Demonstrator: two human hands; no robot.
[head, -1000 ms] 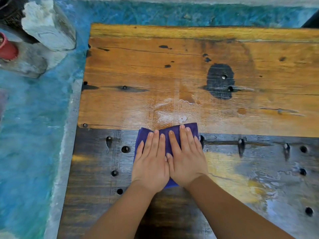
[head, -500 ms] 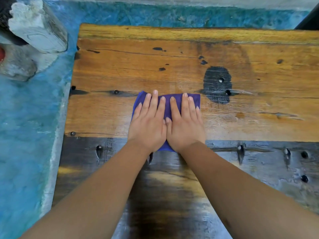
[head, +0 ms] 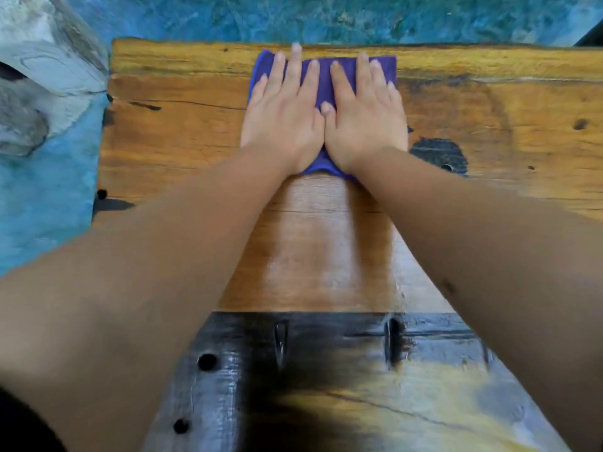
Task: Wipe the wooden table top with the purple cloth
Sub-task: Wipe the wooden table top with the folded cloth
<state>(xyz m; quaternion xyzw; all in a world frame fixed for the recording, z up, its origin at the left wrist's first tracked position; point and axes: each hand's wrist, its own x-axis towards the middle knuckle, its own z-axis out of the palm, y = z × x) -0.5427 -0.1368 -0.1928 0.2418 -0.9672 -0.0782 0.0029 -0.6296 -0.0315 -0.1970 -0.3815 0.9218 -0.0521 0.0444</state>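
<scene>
The purple cloth (head: pixel 322 81) lies flat at the far edge of the wooden table top (head: pixel 496 115). My left hand (head: pixel 283 117) and my right hand (head: pixel 366 120) press down on it side by side, palms flat, fingers stretched forward, thumbs touching. Most of the cloth is hidden under my hands; its far corners and near edge show. A shiny wet streak (head: pixel 321 246) runs on the wood from the cloth back toward me.
The near part of the table is a dark, wet plank (head: pixel 329 389) with round holes and slots. A black stain (head: pixel 439 154) marks the wood right of my hands. White-grey stone blocks (head: pixel 42 63) stand left on the blue-painted floor (head: pixel 39 207).
Both hands have pushed the cloth away from me, from the seam by the dark plank across the light wood to the table's far edge. A wet streak trails behind.
</scene>
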